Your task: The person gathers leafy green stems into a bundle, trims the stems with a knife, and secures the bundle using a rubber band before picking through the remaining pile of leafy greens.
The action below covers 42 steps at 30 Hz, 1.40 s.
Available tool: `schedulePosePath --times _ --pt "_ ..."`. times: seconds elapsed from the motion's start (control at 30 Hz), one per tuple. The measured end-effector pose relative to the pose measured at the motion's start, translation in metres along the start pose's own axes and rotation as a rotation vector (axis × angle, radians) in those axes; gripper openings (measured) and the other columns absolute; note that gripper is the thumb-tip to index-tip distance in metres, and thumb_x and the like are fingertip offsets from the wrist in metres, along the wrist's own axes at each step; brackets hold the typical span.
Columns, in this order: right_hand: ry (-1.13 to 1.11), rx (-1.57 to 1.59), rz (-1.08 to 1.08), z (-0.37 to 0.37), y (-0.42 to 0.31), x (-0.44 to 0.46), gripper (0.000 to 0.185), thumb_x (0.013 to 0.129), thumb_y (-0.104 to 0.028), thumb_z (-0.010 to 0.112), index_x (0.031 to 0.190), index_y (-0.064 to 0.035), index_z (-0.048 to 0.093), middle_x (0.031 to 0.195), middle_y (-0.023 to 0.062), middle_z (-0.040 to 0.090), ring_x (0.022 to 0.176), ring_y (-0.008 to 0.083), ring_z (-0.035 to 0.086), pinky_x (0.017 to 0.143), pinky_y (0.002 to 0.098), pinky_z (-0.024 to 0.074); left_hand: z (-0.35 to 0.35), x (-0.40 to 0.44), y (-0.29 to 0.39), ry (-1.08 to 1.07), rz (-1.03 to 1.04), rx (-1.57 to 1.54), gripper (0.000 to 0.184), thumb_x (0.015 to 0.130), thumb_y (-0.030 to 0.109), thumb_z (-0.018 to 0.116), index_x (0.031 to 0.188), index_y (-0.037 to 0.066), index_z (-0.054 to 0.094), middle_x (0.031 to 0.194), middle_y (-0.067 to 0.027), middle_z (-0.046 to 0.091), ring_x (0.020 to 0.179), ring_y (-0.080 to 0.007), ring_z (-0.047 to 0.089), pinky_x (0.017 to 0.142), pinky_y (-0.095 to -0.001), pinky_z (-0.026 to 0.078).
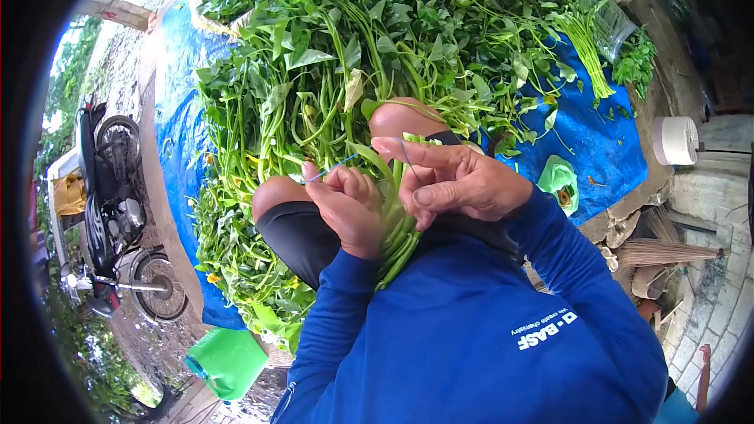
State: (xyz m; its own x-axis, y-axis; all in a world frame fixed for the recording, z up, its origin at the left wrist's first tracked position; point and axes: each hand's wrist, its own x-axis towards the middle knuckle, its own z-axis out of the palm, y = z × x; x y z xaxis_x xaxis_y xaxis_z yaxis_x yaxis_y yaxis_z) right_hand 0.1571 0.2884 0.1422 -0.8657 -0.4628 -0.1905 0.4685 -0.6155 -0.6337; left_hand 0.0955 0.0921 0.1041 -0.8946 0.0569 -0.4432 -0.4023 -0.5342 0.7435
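A bundle of green leafy stems rests against my lap, between my two hands. A thin blue band, string or rubber I cannot tell, stretches across above the bundle. My left hand is closed, pinching the band's left end between thumb and fingers. Around the index finger of my right hand the band appears looped; that finger points left and the others curl beside the stems. My palms hide part of the bundle.
A large heap of leafy greens covers the blue tarp before my knees. A trimmed bunch and a green plastic bag lie right. A green container, motorcycle, white bucket and broom stand around.
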Motion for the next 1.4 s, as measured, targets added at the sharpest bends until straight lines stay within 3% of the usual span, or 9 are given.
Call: schedulePosePath --times 0.3,0.4,0.5,0.83,0.87,0.97,1.07,1.2,1.4 --pt "0.036 -0.634 -0.312 0.027 -0.016 -0.016 0.051 0.097 0.001 0.073 0.147 -0.0078 0.070 0.144 0.0085 0.053 0.134 0.0172 0.050 0.111 0.0363 0.0464 -0.019 -0.007 0.006 -0.551 0.305 1.031 0.046 0.111 0.033 0.051 0.088 -0.002 0.069 0.072 -0.0157 0.067 0.067 -0.0308 0.067 0.067 -0.0439 0.054" --pt "0.059 -1.095 -0.551 0.032 -0.027 0.020 0.046 0.098 -0.003 0.075 0.144 -0.0071 0.072 0.130 0.0090 0.063 0.125 0.0197 0.057 0.112 0.0374 0.0450 -0.016 -0.005 0.014 -0.792 0.372 1.104 0.035 0.103 0.024 0.060 0.123 -0.002 0.071 0.109 -0.0224 0.073 0.112 -0.0357 0.072 0.096 -0.0454 0.056" --pt "-0.090 -0.741 -0.472 0.046 -0.010 0.062 0.039 0.102 -0.012 0.073 0.141 -0.0100 0.074 0.110 0.0132 0.069 0.109 0.0244 0.063 0.104 0.0372 0.0474 -0.025 -0.014 0.002 -0.859 0.486 1.166 0.049 0.103 0.022 0.061 0.144 -0.005 0.060 0.144 -0.0241 0.062 0.142 -0.0377 0.056 0.117 -0.0440 0.044" --pt "0.334 -1.339 -0.620 0.078 -0.028 -0.017 0.054 0.090 0.004 0.069 0.142 -0.0095 0.072 0.086 0.0117 0.061 0.080 0.0287 0.062 0.073 0.0416 0.0511 -0.033 -0.017 0.012 -0.625 0.811 1.279 0.023 0.100 0.013 0.065 0.119 0.001 0.068 0.104 -0.0221 0.072 0.091 -0.0422 0.072 0.079 -0.0487 0.057" --pt "0.476 -1.371 -0.706 0.061 -0.011 -0.039 0.045 0.086 0.011 0.072 0.127 -0.0097 0.076 0.079 0.0017 0.055 0.067 0.0159 0.051 0.059 0.0302 0.0415 -0.036 -0.019 0.016 -0.558 0.834 1.247 0.021 0.100 0.012 0.064 0.117 0.000 0.068 0.102 -0.0222 0.072 0.089 -0.0421 0.071 0.079 -0.0490 0.057" --pt "0.848 -0.682 -0.008 0.009 0.057 -0.091 0.029 0.097 -0.006 0.075 0.122 -0.0038 0.060 0.078 -0.0035 0.050 0.060 0.0031 0.041 0.057 0.0249 0.0403 -0.026 -0.024 0.019 -0.351 0.822 1.198 0.020 0.104 0.014 0.061 0.109 -0.002 0.071 0.093 -0.0194 0.070 0.081 -0.0353 0.069 0.076 -0.0435 0.055" --pt "0.689 -0.015 0.112 0.007 0.063 -0.072 0.042 0.101 -0.025 0.079 0.128 -0.0028 0.056 0.073 -0.0049 0.049 0.055 0.0046 0.041 0.055 0.0250 0.0416 -0.021 -0.020 0.022 -0.400 0.297 0.979 0.030 0.108 0.020 0.058 0.102 -0.004 0.074 0.087 -0.0135 0.069 0.082 -0.0236 0.069 0.072 -0.0359 0.053" --pt "0.417 0.068 0.217 -0.028 0.030 -0.062 0.082 0.104 -0.078 0.050 0.130 -0.0023 0.069 0.064 -0.0059 0.051 0.049 0.0059 0.045 0.050 0.0260 0.0437 0.013 -0.042 0.055 -0.490 -0.125 0.780 0.060 0.119 0.038 0.044 0.098 -0.007 0.078 0.081 -0.0068 0.074 0.076 -0.0123 0.066 0.069 -0.0285 0.050" --pt "-0.101 0.156 0.322 -0.089 0.014 -0.039 0.087 0.104 -0.081 0.042 0.119 -0.0019 0.076 0.087 0.0050 0.076 0.059 0.0086 0.062 0.054 0.0259 0.0509 0.014 -0.054 0.058 -0.583 -0.159 0.733 0.062 0.121 0.042 0.038 0.103 -0.006 0.074 0.086 -0.0077 0.075 0.077 -0.0107 0.067 0.075 -0.0261 0.052"
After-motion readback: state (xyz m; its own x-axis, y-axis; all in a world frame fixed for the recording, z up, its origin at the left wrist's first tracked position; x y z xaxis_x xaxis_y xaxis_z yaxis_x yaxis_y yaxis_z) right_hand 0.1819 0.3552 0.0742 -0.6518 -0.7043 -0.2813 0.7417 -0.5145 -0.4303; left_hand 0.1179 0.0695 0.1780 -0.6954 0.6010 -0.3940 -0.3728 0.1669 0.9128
